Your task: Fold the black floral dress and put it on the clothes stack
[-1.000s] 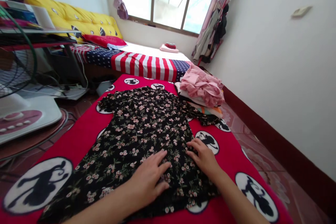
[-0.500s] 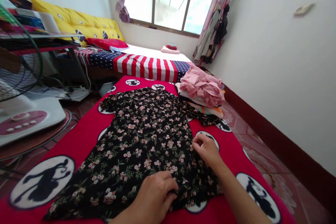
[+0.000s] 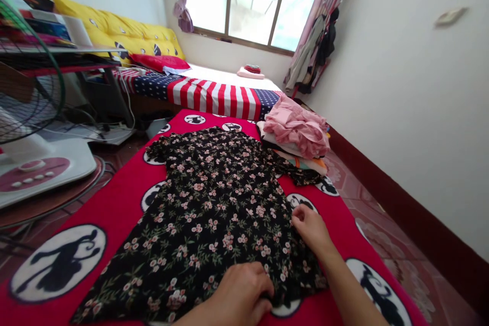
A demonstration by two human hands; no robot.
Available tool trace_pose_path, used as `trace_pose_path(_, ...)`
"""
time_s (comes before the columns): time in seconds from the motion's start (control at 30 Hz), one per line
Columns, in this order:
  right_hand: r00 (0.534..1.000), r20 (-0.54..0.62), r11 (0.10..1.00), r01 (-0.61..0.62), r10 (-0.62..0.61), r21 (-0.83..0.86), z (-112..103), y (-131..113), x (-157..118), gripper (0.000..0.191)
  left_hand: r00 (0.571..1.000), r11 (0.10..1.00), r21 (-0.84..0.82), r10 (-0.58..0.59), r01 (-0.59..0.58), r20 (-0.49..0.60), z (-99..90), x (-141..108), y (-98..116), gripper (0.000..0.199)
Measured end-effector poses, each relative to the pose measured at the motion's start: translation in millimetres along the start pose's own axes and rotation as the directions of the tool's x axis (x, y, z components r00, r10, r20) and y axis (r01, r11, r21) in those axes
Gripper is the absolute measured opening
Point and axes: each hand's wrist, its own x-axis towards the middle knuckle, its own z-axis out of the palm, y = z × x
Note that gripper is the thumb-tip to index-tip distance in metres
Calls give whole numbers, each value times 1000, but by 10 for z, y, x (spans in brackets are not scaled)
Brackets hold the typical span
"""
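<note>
In the head camera view, 1 dress (image 3: 225, 204), black with small flowers, is spread on the red blanket (image 3: 126, 204). The right hand (image 3: 311, 226) is at the right side edge of the dress; its thumb and forefinger are closed together and pinch the cloth there. The left hand (image 3: 246, 290) is at the lower part of the dress, with the fingers bent and partly closed; I cannot tell if it has hold of cloth. The right sleeve lies against the clothes pile (image 3: 296, 130), which has pink fabric on top. Behind is the bed (image 3: 221, 98) with striped cloth.
</note>
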Motion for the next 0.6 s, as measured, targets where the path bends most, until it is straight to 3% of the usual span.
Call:
trace_pose_path(0.07,994,-83,994,63,-70,-83,21,-116,36,16,1000,998,-59,21,-21,1,-40,-38,19,17)
trace_pose_path(0.17,944,-102,949,309,-314,-62,116,-295,104,34,992,989,-130,63,-77,-112,-154,-104,-16,23)
trace_pose_path(0.23,886,-16,885,463,-464,-49,197,-337,158,37,969,996,-32,69,-78,-238,-293,-168,-193,38)
trace_pose_path(0.3,864,31,862,503,-502,-63,242,-289,205,34,927,986,163,30,33,-374,-497,-292,-536,51)
trace_pose_path(0.37,897,-17,895,440,-442,-74,219,-171,213,31,833,927,274,-67,256,-550,-742,-513,-986,54)
trace_pose_path(0.47,946,-94,950,308,-311,-39,54,43,82,28,652,852,236,-152,467,-743,-1078,-993,-1579,59)
trace_pose_path(0.53,973,-56,974,222,-225,-43,-90,155,-103,29,548,806,154,-236,572,-803,-1213,-1327,-1769,58)
trace_pose_path(0.6,993,24,988,116,-114,-100,-210,224,-321,31,483,766,28,-377,643,-790,-1256,-1593,-1779,49)
